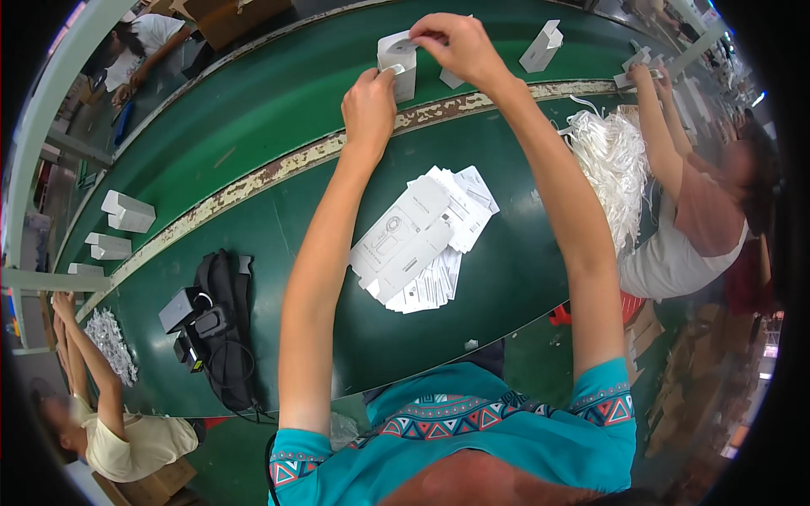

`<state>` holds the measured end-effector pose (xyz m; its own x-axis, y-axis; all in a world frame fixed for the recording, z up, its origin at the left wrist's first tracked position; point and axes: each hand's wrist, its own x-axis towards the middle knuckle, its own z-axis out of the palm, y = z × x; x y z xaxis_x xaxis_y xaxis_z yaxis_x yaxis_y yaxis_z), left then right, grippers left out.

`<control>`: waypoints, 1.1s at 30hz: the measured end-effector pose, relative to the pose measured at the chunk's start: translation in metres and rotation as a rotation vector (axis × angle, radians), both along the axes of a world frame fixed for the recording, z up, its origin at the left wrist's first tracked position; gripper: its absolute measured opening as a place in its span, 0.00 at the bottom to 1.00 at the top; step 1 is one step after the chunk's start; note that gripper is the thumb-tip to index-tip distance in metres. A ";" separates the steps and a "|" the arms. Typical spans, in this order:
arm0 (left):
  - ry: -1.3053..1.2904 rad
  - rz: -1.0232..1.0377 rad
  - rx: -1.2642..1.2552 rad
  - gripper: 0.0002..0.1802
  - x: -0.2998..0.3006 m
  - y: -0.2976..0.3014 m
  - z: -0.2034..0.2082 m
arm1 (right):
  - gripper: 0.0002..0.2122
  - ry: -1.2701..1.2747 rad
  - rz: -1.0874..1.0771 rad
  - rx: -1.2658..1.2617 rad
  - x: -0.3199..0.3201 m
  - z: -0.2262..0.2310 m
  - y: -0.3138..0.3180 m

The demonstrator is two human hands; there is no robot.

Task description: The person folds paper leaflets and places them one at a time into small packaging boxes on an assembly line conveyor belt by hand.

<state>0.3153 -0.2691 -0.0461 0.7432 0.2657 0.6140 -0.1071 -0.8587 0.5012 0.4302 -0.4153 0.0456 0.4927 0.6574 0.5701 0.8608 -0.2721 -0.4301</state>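
Between left hand (369, 108) and right hand (460, 49) stood a box (406, 83).
The left gripped its side; the right pinched a flap or slip (396, 44); papers (422, 240) lay behind both.

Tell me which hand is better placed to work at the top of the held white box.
Probably the right hand: its fingers pinch the white piece at the top, while the left hand holds the white box lower down.

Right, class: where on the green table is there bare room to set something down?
The green table shows bare patches between the paper and card pile and right forearm, and between the black bag and left forearm. It is crowded at the bag, the pile, and beyond the right forearm, where white strings heap up.
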 end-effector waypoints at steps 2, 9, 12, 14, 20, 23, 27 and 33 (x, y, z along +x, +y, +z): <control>-0.045 -0.007 -0.021 0.10 -0.002 0.000 0.000 | 0.05 -0.098 0.042 0.015 -0.001 -0.008 0.007; -0.032 0.038 -0.015 0.11 -0.010 0.005 0.002 | 0.06 -0.608 -0.042 -0.293 -0.010 -0.032 0.030; -0.021 0.045 -0.026 0.12 -0.013 0.008 0.004 | 0.05 -0.593 -0.097 -0.221 -0.022 -0.041 0.032; -0.022 0.050 -0.027 0.12 -0.017 0.011 0.004 | 0.04 -0.490 -0.120 -0.130 -0.028 -0.040 0.034; -0.014 0.087 -0.040 0.11 -0.028 0.012 0.006 | 0.05 -0.460 -0.064 -0.073 -0.029 -0.028 0.040; -0.008 0.099 -0.042 0.12 -0.031 0.015 0.006 | 0.05 -0.604 -0.031 -0.206 -0.035 -0.031 0.050; -0.001 0.111 -0.048 0.12 -0.034 0.021 0.006 | 0.05 -0.621 -0.065 -0.176 -0.042 -0.034 0.056; 0.043 0.137 -0.056 0.14 -0.042 0.024 0.013 | 0.08 -0.644 -0.148 -0.466 -0.055 -0.028 0.058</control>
